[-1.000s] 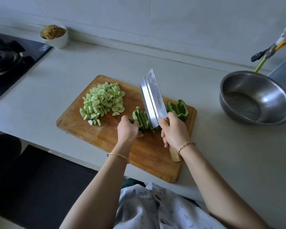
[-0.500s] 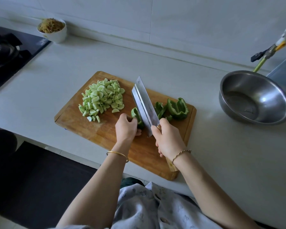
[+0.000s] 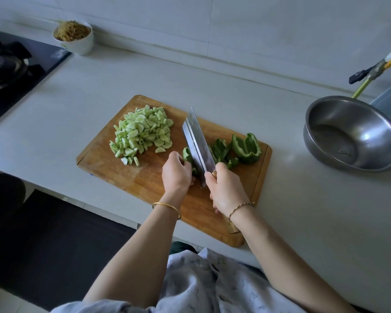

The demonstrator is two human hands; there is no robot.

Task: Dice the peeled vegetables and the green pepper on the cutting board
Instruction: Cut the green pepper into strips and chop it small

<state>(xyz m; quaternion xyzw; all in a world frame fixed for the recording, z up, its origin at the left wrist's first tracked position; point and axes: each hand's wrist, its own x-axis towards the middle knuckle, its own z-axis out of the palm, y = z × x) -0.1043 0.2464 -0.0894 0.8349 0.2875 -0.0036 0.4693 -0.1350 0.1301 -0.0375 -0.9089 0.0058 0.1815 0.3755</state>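
A wooden cutting board [image 3: 145,177] lies on the white counter. A pile of pale green diced vegetable [image 3: 142,134] sits on its far left part. My right hand [image 3: 226,188] grips the wooden handle of a cleaver [image 3: 198,143], whose blade stands on the board among the green pepper. My left hand [image 3: 176,175] presses a green pepper piece [image 3: 187,155] against the blade's left side. Cut pepper strips [image 3: 220,150] lie just right of the blade, and a larger pepper half [image 3: 246,147] rests near the board's right edge.
A steel bowl [image 3: 352,134] stands on the counter to the right, with a green-handled tool [image 3: 368,75] behind it. A white cup of brown shreds [image 3: 73,38] sits at the back left beside the black gas stove [image 3: 7,68]. The counter's front edge runs under the board.
The cleaver has shifted left across the pepper, leaving cut strips on its right. My left hand has drawn back leftward with the remaining piece.
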